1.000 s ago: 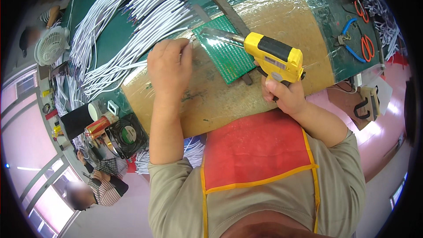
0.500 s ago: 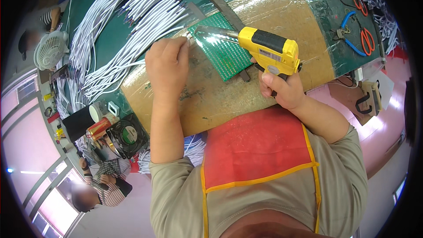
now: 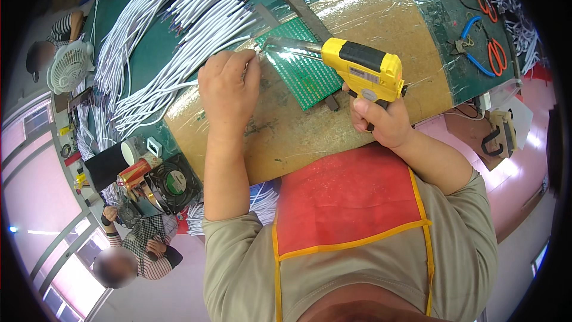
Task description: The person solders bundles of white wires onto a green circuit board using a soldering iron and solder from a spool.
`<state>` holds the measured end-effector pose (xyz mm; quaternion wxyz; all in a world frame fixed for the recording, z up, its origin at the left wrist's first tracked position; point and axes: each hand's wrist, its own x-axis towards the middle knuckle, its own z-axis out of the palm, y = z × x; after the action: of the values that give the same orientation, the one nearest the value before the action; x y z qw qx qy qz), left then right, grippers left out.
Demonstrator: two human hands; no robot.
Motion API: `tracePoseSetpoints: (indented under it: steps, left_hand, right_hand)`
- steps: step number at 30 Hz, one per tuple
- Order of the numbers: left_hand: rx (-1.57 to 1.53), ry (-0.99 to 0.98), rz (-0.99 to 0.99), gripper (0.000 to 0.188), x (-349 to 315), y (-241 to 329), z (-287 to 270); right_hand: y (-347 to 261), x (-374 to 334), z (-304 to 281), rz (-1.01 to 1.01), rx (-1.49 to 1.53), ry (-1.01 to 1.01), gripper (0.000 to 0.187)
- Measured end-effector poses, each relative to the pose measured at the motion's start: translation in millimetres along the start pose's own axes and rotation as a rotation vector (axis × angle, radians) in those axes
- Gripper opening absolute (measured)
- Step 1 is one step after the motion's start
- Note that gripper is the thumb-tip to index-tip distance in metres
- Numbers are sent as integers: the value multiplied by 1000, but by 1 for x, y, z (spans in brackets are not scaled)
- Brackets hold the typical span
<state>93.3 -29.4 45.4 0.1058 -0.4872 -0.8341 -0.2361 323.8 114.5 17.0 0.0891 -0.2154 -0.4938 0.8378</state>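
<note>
My right hand [image 3: 384,120] grips a yellow and black soldering gun [image 3: 366,65] by its handle, fingers wrapped round it. Its metal barrel points left over a green perforated circuit board [image 3: 304,74] lying tilted on the brown work mat. Beside the board's upper left corner, my left hand [image 3: 229,86] is closed in a pinch. A white cable [image 3: 182,86] runs into that hand from the left, and a small pale end shows at the fingertips near the gun's tip. The fingers hide most of what they hold.
Long white cables [image 3: 196,30] lie in bundles at the left. Flat metal bars [image 3: 298,6] lie by the board. Blue-handled pliers [image 3: 468,45] and red-handled scissors [image 3: 496,56] rest at right. A black fan [image 3: 173,185] stands at the left edge. Two people are at left.
My left hand has shifted slightly right and up, toward the gun's tip. The gun and my right hand have barely moved. The person at lower left has moved an arm.
</note>
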Motion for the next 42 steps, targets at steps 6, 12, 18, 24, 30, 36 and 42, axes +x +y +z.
tracePoseSetpoints:
  steps: [6, 12, 18, 24, 30, 36, 42]
  left_hand:
    - [5, -9, -7, 4, 2, 1, -1]
    - [-11, -21, -12, 4, 3, 1, -2]
    - [-2, -22, 6, 4, 4, 0, -3]
    - [-13, -37, -4, 4, 5, 0, -3]
    - [-16, -36, 8, 5, 6, 0, -4]
    - [-20, -41, 4, 5, 8, 2, -6]
    - [-26, -37, 22, 4, 9, 2, -7]
  right_hand:
    - [-2, 1, 1, 10, 15, -8, 40]
    - [-2, 1, 1, 12, 18, 0, 41]
    - [0, 0, -1, 6, 26, -12, 41]
    - [-1, 1, -1, 3, 10, -32, 43]
    - [3, 0, -1, 8, 12, -1, 50]
    - [4, -1, -3, 10, 55, 19, 54]
    - [6, -2, -3, 14, 82, 31, 55]
